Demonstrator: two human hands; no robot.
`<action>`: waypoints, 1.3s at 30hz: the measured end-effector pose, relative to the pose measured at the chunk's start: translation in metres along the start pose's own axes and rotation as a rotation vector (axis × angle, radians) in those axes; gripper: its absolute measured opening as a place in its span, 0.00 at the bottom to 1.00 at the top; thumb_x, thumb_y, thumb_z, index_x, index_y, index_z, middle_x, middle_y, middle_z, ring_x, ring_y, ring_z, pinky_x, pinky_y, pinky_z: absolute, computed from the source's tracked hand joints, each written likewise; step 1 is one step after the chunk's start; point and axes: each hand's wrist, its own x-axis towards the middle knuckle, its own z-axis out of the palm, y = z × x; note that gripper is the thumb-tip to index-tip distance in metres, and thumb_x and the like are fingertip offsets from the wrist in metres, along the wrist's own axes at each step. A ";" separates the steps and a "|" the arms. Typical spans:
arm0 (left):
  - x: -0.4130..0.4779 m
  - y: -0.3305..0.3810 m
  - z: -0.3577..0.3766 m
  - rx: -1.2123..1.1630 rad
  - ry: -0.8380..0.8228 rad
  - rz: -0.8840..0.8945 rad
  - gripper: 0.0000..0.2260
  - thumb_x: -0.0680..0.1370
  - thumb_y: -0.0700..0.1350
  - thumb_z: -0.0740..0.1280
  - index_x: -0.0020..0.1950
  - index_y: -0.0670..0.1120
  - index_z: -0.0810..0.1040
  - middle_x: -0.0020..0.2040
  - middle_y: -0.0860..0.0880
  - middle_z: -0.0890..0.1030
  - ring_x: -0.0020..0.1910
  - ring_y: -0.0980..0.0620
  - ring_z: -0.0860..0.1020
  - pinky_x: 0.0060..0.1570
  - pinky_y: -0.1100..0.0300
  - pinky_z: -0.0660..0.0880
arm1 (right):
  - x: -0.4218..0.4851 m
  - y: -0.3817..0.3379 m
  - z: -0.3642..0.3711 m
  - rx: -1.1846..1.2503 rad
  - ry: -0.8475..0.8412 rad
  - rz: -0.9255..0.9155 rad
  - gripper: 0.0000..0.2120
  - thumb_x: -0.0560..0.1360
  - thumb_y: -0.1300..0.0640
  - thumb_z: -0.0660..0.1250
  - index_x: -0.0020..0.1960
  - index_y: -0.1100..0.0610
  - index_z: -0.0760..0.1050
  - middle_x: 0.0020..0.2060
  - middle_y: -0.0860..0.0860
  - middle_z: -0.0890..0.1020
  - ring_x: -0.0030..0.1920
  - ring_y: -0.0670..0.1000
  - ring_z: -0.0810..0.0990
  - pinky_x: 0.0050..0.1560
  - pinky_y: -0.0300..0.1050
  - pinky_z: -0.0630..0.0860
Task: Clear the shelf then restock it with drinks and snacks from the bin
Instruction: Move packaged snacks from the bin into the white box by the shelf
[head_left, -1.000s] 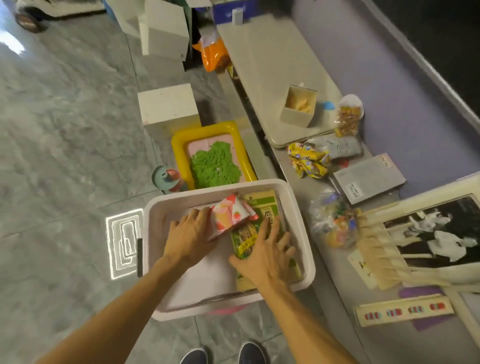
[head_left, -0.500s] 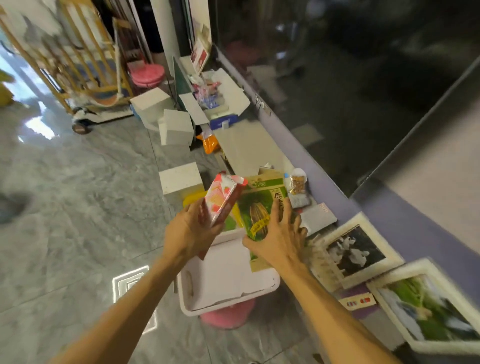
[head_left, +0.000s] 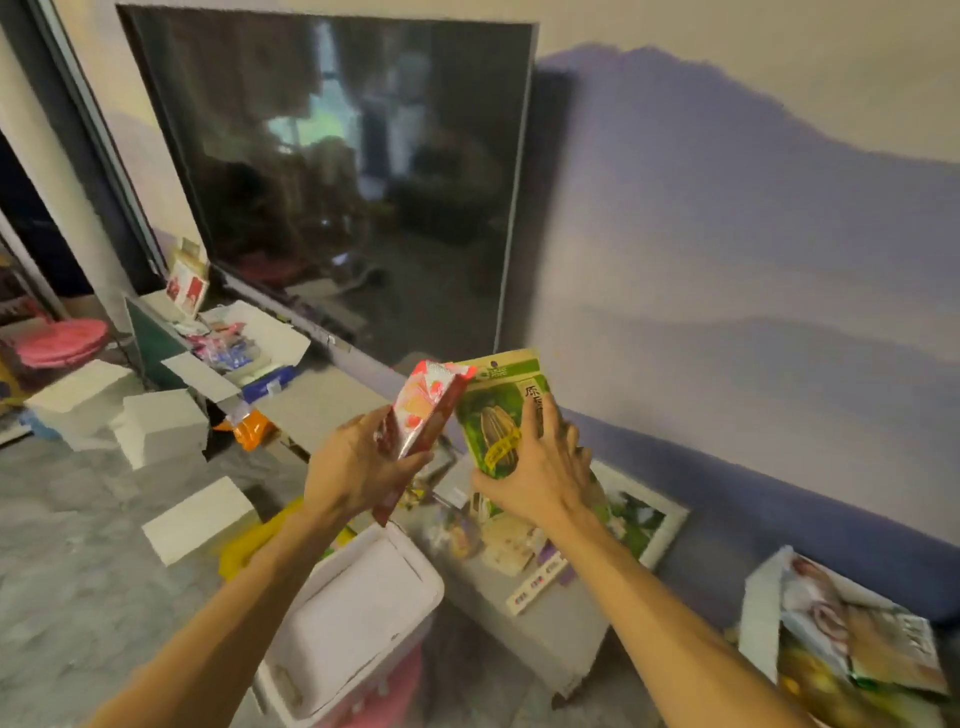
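My left hand (head_left: 353, 467) grips a pink and red snack packet (head_left: 423, 410) and holds it up, tilted, at chest height. My right hand (head_left: 540, 467) grips a green sunflower-seed bag (head_left: 498, 415) beside it, its printed face towards me. Both packets hang above the low grey shelf (head_left: 550, 618) that runs along the purple wall. The white bin (head_left: 358, 608) sits below my left forearm on a pink stool (head_left: 384, 696), and what I see of its inside looks bare.
A large dark screen (head_left: 353, 182) leans on the wall behind. White boxes (head_left: 161, 426) and a yellow tray (head_left: 254, 540) stand on the grey floor at left. Framed pictures (head_left: 644, 519), label strips and magazines (head_left: 852, 644) lie on the shelf and at right.
Both hands have lifted the two packets out of the bin and raised them higher. My view has swung up from the bin towards the wall and screen.
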 end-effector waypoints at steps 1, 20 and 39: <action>-0.002 0.016 0.006 -0.016 -0.023 0.044 0.38 0.70 0.73 0.72 0.74 0.53 0.74 0.61 0.52 0.84 0.51 0.49 0.83 0.48 0.57 0.81 | -0.011 0.015 -0.010 -0.016 0.033 0.038 0.65 0.64 0.17 0.62 0.85 0.53 0.41 0.85 0.54 0.48 0.79 0.67 0.59 0.72 0.69 0.67; -0.133 0.338 0.265 -0.060 -0.500 0.339 0.42 0.66 0.78 0.69 0.72 0.55 0.70 0.64 0.51 0.83 0.55 0.48 0.85 0.53 0.47 0.85 | -0.215 0.398 -0.070 0.003 0.067 0.714 0.66 0.65 0.17 0.62 0.86 0.53 0.39 0.85 0.55 0.44 0.82 0.69 0.52 0.77 0.71 0.60; -0.176 0.360 0.555 0.163 -0.621 -0.038 0.45 0.63 0.79 0.66 0.68 0.49 0.71 0.59 0.47 0.77 0.55 0.42 0.82 0.54 0.44 0.81 | -0.205 0.539 0.118 0.163 -0.113 0.894 0.59 0.68 0.21 0.55 0.87 0.57 0.47 0.86 0.55 0.51 0.80 0.70 0.58 0.74 0.70 0.64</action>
